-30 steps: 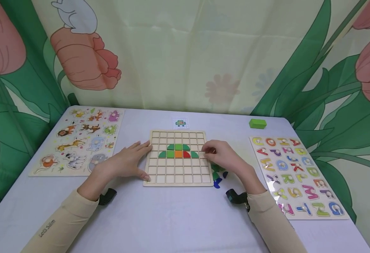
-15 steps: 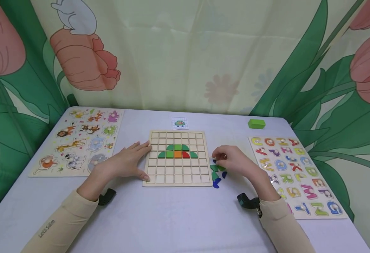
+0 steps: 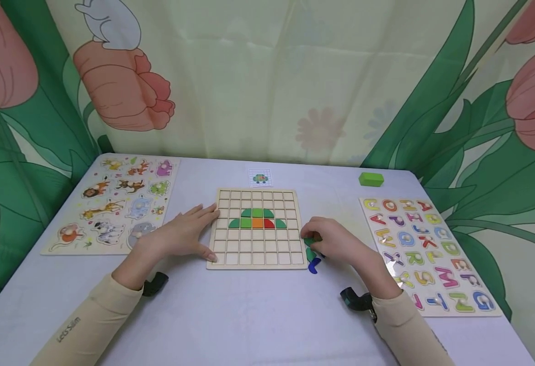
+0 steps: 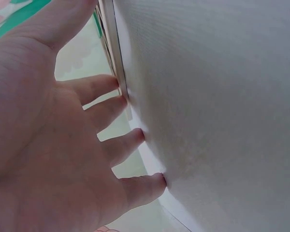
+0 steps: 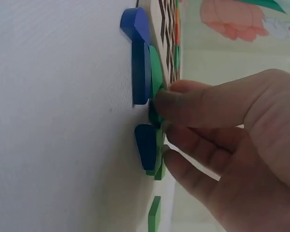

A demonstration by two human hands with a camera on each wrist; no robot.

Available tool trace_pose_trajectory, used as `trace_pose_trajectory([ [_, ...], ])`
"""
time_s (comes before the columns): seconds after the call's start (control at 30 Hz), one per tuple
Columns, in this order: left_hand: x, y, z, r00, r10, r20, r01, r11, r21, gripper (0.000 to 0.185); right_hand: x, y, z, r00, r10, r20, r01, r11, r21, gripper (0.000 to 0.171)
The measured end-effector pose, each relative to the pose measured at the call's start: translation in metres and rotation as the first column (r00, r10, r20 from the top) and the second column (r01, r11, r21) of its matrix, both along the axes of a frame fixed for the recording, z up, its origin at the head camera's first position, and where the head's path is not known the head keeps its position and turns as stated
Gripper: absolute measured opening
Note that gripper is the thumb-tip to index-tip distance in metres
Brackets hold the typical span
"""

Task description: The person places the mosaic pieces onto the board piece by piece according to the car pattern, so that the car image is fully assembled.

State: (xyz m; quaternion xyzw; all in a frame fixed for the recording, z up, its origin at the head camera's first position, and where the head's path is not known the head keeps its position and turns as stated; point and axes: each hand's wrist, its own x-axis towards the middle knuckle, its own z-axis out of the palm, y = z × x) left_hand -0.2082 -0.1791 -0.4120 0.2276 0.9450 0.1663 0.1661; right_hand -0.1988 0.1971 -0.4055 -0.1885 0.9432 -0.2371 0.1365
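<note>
Hands: two; left hand [image 3: 182, 235] lies flat with fingers spread, fingertips against the left edge of the grid board [image 3: 230, 252]; right hand [image 3: 336, 241] has fingers curled, pinching a green piece [image 3: 310, 242] off the pile
Green piece: on the table [image 3: 249, 315] just beside the board's right edge, partly hidden by the fingers; which way it points and its long axis cannot be told
Loose pieces: a small pile of green and blue shapes under the right hand; at least two blue pieces [image 5: 141, 72] show in the right wrist view, exact count unclear
Placed pieces: seven on the board, five green, one orange, one red, in two rows forming a dome
Boards: three; grid board in the middle, animal puzzle [image 3: 112, 203] left, letter puzzle [image 3: 432, 254] right
Card: one [image 3: 260, 178], behind the board
Green block: one [image 3: 371, 179], far right
</note>
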Motion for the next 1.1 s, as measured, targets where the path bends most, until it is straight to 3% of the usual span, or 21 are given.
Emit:
trace_pose_trajectory([
  [0.23, -0.0005, 0.0001, -0.0016, 1.0, -0.002, -0.004, 0.002, 1.0, 0.004, 0.12, 0.0008, -0.0046, -0.0002, 0.997, -0.072, -0.015, 0.073, 0.996, 0.05, 0.028],
  [0.5, -0.0014, -0.0008, -0.0042, 1.0, -0.003, -0.004, 0.003, 1.0, 0.002, 0.121, 0.0025, -0.0054, 0.0003, 0.995, -0.096, -0.024, 0.098, 0.991, 0.093, 0.025],
  [1.1, 0.0006, -0.0013, -0.0027, 1.0, 0.002, -0.009, -0.002, 1.0, 0.007, 0.12, 0.0024, -0.0073, 0.004, 0.995, -0.076, -0.06, 0.077, 0.997, 0.02, 0.012],
])
